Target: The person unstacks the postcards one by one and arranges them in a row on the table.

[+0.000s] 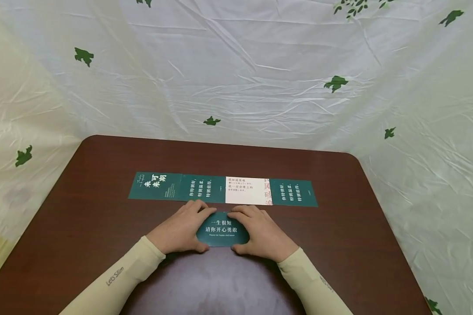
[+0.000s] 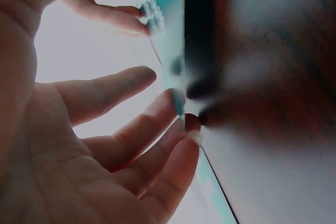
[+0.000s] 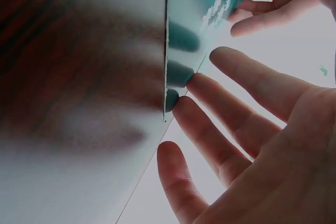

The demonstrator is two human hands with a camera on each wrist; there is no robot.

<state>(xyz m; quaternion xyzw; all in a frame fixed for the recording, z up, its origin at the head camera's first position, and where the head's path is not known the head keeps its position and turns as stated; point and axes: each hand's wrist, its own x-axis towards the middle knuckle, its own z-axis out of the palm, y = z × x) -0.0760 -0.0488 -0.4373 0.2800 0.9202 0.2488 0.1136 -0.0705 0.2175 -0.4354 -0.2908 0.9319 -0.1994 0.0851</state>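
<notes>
A green card point(image 1: 222, 241) with white printed characters is in front of the person, at the middle of the table. My left hand point(image 1: 179, 229) holds its left side, fingers at the far edge and thumb at the near corner. On the opposite side my right hand point(image 1: 266, 234) holds it the same way. Both wrist views show fingertips touching the card point(image 3: 186, 19), which looks thin and glossy. Just beyond the hands lies a row of cards: a green one point(image 1: 153, 192), a second green one point(image 1: 187, 192), a white one point(image 1: 244, 197) and another green one point(image 1: 293, 194).
The brown table point(image 1: 351, 236) has rounded far corners and reflects light near the person. White cloth point(image 1: 236, 65) with green leaf prints hangs behind and at both sides of it.
</notes>
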